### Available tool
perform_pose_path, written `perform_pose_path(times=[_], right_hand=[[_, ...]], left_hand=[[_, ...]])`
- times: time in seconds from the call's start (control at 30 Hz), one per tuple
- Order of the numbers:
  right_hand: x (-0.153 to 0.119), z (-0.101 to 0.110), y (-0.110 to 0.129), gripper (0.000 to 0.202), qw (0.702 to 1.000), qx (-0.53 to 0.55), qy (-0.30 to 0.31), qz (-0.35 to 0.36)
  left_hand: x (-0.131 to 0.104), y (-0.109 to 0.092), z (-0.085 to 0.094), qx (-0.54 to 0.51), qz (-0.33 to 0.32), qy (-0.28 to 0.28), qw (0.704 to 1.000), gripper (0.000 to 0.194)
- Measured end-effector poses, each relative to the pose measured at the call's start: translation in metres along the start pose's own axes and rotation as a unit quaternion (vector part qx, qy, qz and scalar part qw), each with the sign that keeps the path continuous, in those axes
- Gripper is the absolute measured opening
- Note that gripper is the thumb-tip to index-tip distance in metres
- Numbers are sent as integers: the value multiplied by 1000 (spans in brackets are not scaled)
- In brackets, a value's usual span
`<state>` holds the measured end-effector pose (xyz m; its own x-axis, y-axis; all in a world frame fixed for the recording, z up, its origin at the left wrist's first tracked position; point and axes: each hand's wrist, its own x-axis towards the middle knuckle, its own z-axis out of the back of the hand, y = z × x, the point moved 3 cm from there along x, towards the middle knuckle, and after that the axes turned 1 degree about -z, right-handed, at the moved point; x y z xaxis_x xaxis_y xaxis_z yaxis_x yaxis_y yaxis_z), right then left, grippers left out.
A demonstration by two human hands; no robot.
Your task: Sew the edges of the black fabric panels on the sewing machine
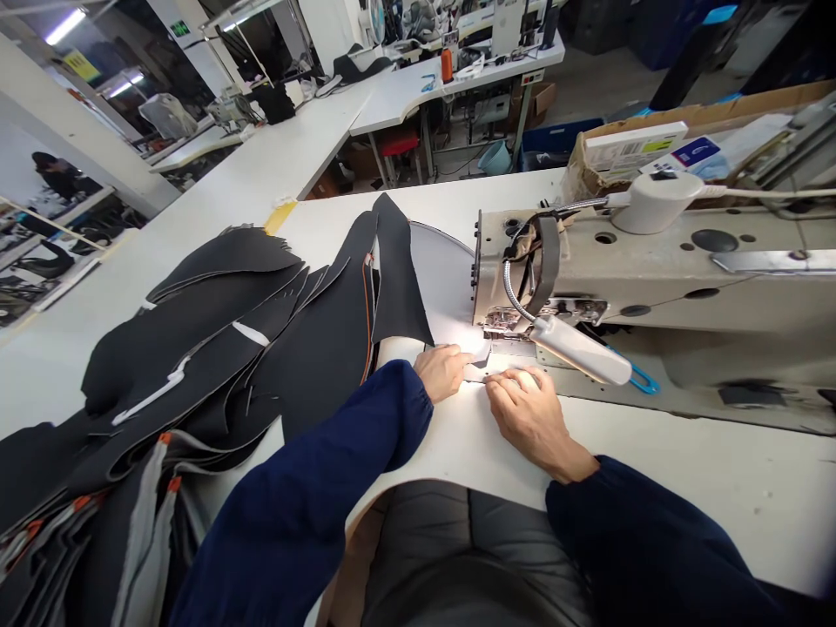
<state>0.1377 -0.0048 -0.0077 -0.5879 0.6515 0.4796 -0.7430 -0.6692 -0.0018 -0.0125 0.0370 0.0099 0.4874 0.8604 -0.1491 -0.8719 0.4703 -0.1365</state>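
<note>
A beige sewing machine [653, 261] stands on the white table, with a lit lamp [581, 350] over its needle area. My left hand [444, 372] is beside the needle plate, index finger stretched onto a small grey piece [482, 353]. Its other fingers are curled, and anything under them is hidden. My right hand [530, 416] lies palm down just right of it, fingers bent and together at the plate's front edge; what they press on is too small to make out. Left of the machine, a dark fabric panel [398, 287] reaches close to my left hand.
Stacked dark fabric pieces [196, 348] cover the table's left side. Behind the machine stands a cardboard box [588, 165] with packages. Farther back are another worktable [392, 104], an orange thread cone [447, 65] and a seated person [62, 178] at far left.
</note>
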Motion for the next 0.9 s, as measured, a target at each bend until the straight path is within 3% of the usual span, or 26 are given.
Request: perform_pose_path(times=[0.1, 0.23, 0.4, 0.57, 0.7, 0.8, 0.9], right_hand=[[3, -4, 3, 16, 999, -29, 21, -6], [6, -11, 7, 21, 995, -68, 69, 4], [1, -6, 3, 23, 995, -79, 66, 11], [-3, -7, 1, 22, 998, -53, 42, 15], [7, -23, 16, 30, 998, -32, 29, 44], [12, -35, 27, 46, 998, -37, 39, 36], [11, -38, 28, 49, 998, -33, 51, 27]], left_hand=[[1, 2, 4, 12, -12, -6, 1000, 33], [1, -9, 1, 78, -48, -6, 996, 31], [1, -19, -7, 92, -58, 2, 994, 38], [8, -1, 3, -5, -15, -21, 1000, 33], [14, 14, 15, -67, -7, -38, 997, 32], [13, 11, 19, -55, -15, -24, 998, 33], [10, 2, 20, -9, -22, 4, 1000, 32]])
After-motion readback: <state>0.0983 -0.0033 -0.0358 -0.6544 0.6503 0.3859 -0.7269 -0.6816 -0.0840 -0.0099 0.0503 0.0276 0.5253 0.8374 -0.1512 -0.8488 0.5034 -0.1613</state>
